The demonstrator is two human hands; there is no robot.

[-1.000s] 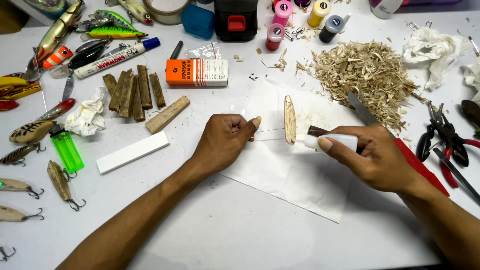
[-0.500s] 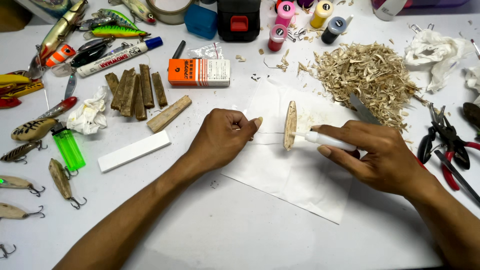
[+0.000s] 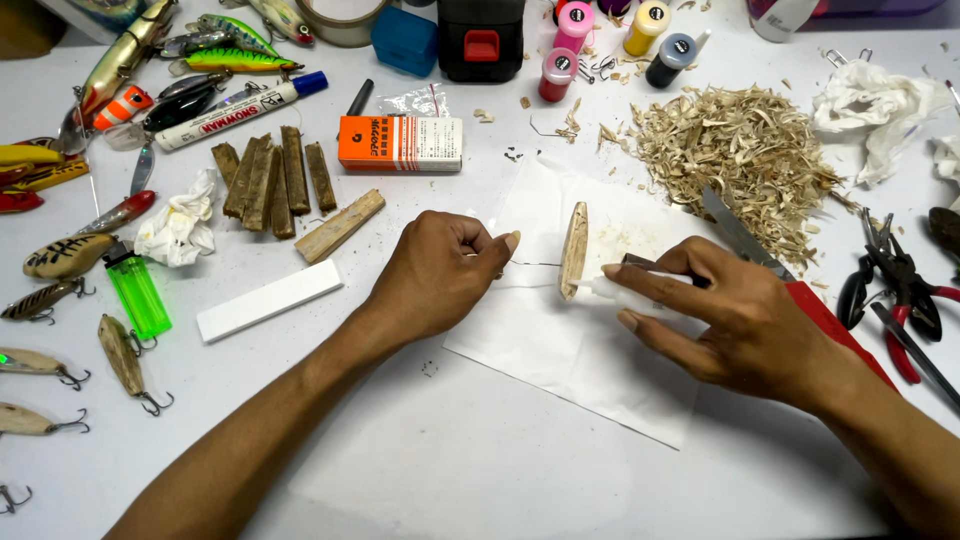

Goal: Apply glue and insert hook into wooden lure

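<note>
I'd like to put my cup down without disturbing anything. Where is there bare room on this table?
The near edge is barest: the white table between the two forearms, below the paper sheet. A smaller patch lies between the white block and the left hand. It is crowded along the far edge, among the lures at left, and around the wood shavings and pliers.

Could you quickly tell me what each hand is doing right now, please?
Left hand: closed, pinching a thin wire.
Right hand: closed on a small white tube touching the carved wooden lure body.
</note>
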